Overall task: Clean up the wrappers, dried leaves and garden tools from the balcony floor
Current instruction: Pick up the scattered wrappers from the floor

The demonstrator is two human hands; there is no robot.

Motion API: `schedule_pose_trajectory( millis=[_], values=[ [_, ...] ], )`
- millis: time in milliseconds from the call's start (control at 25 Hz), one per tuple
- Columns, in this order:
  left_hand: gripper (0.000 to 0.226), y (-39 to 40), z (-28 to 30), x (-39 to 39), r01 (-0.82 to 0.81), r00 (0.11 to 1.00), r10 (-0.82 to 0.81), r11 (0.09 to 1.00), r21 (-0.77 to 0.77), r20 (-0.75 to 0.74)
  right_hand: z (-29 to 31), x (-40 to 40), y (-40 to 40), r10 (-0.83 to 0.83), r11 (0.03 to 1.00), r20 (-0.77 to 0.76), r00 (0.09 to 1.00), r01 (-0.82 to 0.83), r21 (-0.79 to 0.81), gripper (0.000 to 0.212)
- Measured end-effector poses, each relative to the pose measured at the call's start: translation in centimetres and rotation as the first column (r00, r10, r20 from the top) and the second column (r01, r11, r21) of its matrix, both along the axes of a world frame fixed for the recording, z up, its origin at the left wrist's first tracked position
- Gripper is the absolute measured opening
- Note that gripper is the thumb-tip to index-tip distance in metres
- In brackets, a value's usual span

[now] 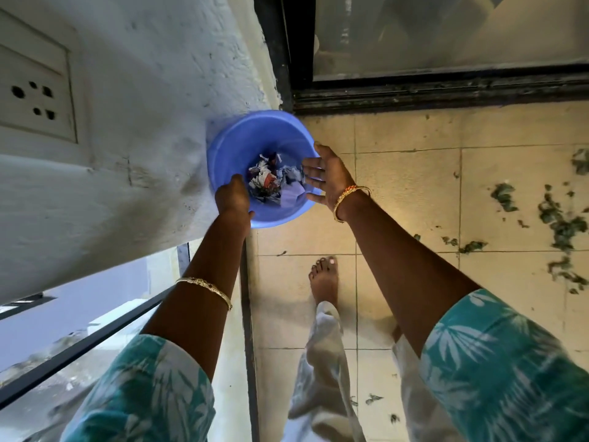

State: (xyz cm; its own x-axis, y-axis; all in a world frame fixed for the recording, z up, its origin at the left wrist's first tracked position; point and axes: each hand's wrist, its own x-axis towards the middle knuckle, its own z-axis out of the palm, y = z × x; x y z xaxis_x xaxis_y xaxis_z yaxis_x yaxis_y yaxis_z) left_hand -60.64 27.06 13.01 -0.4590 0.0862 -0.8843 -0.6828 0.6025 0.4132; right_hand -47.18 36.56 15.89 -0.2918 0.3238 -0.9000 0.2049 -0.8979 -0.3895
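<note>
The left hand (pixel 232 196) sits at the near-left rim of the blue bucket (pixel 242 138), fingers curled down over the edge so that it seems to grip the rim; the fingertips themselves are hidden inside the bucket. Between the two hands, down in the bottom of the bucket, lie the crumpled wrappers (pixel 271 180), so that part of the job looks done. The bucket stands on the floor in the corner, against the white wall on the left-hand side.

The right hand (pixel 328 177) hovers at the right rim, fingers spread and straight, holding nothing, its fingertips over the bucket's mouth.

Well off to the right of that hand, across the tiled floor (pixel 408 199), the dried leaves (pixel 564 224) lie scattered in a loose band running from farther away toward the person. A few more bits lie close by the person's legs. The right hand is plainly the nearer one to the leaves, so I judge the coming reach belongs to it, sweeping out rightward, with the left keeping the bucket. No garden tools are in view.
</note>
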Motion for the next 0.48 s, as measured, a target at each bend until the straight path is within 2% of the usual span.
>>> schedule_pose_trajectory(
  millis=[80, 160, 240, 280, 360, 480],
  values=[
    [0.025, 0.7, 2.4, 1.7, 0.042, 0.997, -0.04, 0.998, 0.038, -0.06, 0.2, 0.9, -0.5, -0.056, 0.972, 0.097, 0.994, 0.032, 0.233, 0.021],
    [0.028, 1.0, 4.3, 4.2, 0.105, 0.985, -0.089, 0.989, 0.105, -0.15, 0.7, 2.5, -1.5, -0.134, 0.851, 0.231, 0.964, -0.008, 0.525, 0.036],
    [0.026, 0.9, 5.3, 7.4, 0.267, 0.914, -0.22, 0.958, 0.099, -0.342, 2.3, 5.1, -2.9, -0.209, 0.687, 0.315, 0.926, -0.09, 0.721, 0.041],
    [0.024, 0.7, 5.7, 9.1, 0.404, 0.83, -0.354, 0.914, 0.026, -0.43, 3.0, 6.8, -3.6, -0.249, 0.612, 0.36, 0.899, -0.142, 0.778, 0.042],
    [0.027, 0.7, 6.2, 12.6, 0.635, 0.583, -0.623, 0.75, -0.186, -0.522, 4.2, 10.5, -4.5, -0.335, 0.533, 0.424, 0.841, -0.202, 0.822, 0.039],
    [0.032, 1.3, 7.6, 18.5, 0.847, 0.224, -0.779, 0.453, -0.278, -0.586, 4.8, 17.8, -5.1, -0.458, 0.515, 0.533, 0.712, -0.276, 0.811, 0.037]
  ],
)
